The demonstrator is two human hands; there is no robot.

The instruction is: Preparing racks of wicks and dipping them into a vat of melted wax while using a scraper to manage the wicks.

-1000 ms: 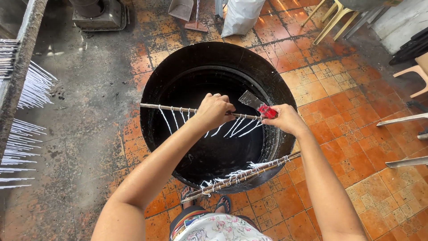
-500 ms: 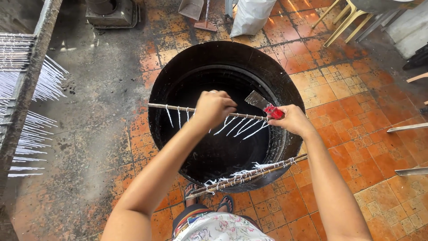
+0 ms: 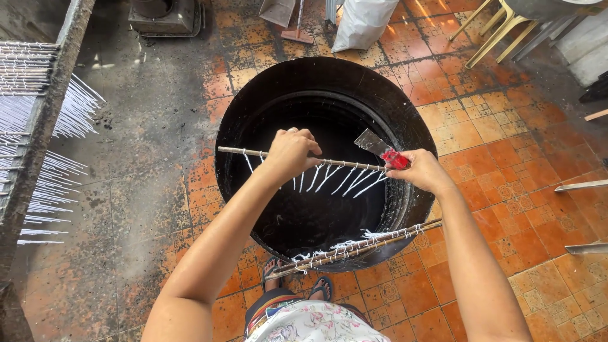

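Gripping a thin stick near its middle, the left hand is closed tight around it at the centre of the frame. The right hand pinches the stick's far end together with a red-handled scraper, blade pointing up-left. White strings hang from the stick over a big black tub. A bundle of sticks lies across the tub's lower rim. A rack of white candles fills the left edge. With one hand sharing stick and scraper, that end could likely slip, dropping the strings into the tub.
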